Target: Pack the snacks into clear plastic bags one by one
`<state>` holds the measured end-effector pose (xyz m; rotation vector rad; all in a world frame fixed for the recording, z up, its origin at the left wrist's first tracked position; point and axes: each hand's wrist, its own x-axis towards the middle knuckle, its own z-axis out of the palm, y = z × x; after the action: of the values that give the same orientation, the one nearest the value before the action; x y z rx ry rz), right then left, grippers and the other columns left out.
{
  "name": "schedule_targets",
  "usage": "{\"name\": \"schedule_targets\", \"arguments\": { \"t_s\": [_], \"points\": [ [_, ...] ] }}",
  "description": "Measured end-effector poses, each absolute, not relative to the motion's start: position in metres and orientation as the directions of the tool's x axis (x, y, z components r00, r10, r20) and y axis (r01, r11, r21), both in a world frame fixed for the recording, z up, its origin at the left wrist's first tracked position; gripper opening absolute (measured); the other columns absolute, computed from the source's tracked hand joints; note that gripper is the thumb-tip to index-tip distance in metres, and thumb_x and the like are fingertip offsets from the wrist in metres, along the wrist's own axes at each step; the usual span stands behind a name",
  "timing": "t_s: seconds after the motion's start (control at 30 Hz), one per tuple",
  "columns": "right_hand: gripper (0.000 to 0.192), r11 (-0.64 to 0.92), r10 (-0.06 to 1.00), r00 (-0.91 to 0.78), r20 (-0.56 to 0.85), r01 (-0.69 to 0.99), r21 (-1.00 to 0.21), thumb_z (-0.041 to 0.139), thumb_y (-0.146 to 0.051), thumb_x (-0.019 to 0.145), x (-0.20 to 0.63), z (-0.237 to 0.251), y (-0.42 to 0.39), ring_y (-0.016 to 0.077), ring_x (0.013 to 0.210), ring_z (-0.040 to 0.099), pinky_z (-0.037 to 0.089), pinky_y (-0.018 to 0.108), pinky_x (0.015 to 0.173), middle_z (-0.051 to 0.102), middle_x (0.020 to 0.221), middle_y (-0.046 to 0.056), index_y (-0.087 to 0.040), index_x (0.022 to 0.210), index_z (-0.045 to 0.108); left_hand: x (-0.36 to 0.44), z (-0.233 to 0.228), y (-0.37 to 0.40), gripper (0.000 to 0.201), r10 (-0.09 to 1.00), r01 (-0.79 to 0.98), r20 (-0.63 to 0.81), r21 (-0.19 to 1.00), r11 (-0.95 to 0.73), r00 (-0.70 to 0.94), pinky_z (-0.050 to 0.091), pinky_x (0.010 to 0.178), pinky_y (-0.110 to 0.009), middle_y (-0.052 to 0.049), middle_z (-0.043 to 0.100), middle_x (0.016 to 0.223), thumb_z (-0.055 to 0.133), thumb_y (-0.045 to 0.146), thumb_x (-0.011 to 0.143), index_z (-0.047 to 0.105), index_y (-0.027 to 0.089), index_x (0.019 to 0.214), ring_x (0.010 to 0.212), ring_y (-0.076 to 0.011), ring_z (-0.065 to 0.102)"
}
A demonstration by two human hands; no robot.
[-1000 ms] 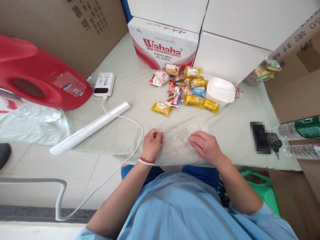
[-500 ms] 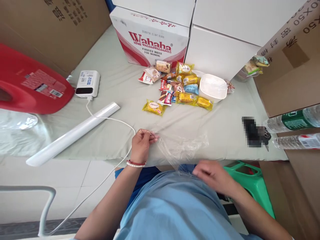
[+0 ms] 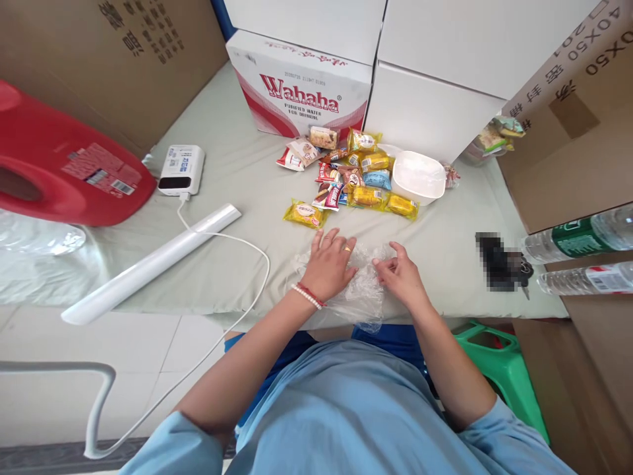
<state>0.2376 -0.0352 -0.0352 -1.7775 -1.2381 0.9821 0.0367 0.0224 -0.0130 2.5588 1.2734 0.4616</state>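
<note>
Both hands are back on the bag (image 3: 363, 290): our left hand (image 3: 329, 264) presses it flat, our right hand (image 3: 400, 277) pinches its edge; snacks (image 3: 346, 181) at twelve o'clock.

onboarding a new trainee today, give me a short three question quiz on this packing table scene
1. True or false: the left hand lies flat on the clear plastic bag.
2. What does the right hand pinch? A) a snack packet B) the clear plastic bag C) the white cable
3. Which container sits just right of the snack pile?

Key: 1 true. 2 B. 3 the white plastic tub.
</note>
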Motion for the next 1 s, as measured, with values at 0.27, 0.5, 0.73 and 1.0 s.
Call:
{"name": "schedule_targets", "arguments": {
  "t_s": [0.27,0.5,0.73,1.0],
  "points": [
    [0.057,-0.140,0.977,0.183,-0.106,0.182,-0.973,0.068,-0.043,0.087,0.266,-0.039,-0.049,0.0123,0.063,0.059,0.051,0.028,0.065,0.061,0.080,-0.005,-0.021,0.136,0.049,0.019,-0.030,0.031,0.019,0.921,0.803,-0.028,0.501,-0.323,0.388,0.044,0.074,-0.035,-0.009,0.070,0.084,0.050,0.029,0.098,0.066,0.019,0.096,0.082,-0.0254,0.066],
    [0.085,-0.059,0.998,0.046,-0.053,0.152,-0.987,0.072,-0.065,0.082,0.246,-0.030,-0.043,0.0227,0.119,0.063,0.053,0.039,0.098,0.064,0.131,0.013,-0.024,0.150,0.039,0.028,-0.007,-0.001,0.022,0.942,0.759,0.133,0.562,-0.329,0.309,0.035,0.064,-0.031,-0.008,0.072,0.093,0.046,0.033,0.100,0.064,0.022,0.093,0.076,-0.0211,0.064],
    [0.040,-0.167,0.976,0.157,-0.148,0.112,-0.980,0.075,-0.057,0.080,0.243,-0.025,-0.024,0.0156,0.078,0.062,0.057,0.030,0.073,0.067,0.089,0.002,-0.022,0.097,0.068,0.013,-0.009,0.009,0.021,0.999,0.442,-0.041,0.896,0.030,0.017,0.038,0.060,-0.028,0.003,0.059,0.060,0.058,0.043,0.091,0.056,0.024,0.083,0.053,-0.0155,0.055],
    [0.044,-0.341,0.898,0.325,-0.298,0.085,-0.936,0.078,-0.058,0.070,0.274,-0.039,-0.023,0.0119,0.055,0.058,0.046,0.023,0.043,0.060,0.075,-0.001,-0.020,0.085,0.061,-0.020,-0.043,0.015,0.026,0.956,0.463,-0.063,0.865,0.195,-0.286,0.048,0.067,-0.032,0.004,0.057,0.070,0.063,0.043,0.085,0.056,0.022,0.099,0.062,-0.0176,0.058]
  ]
}}
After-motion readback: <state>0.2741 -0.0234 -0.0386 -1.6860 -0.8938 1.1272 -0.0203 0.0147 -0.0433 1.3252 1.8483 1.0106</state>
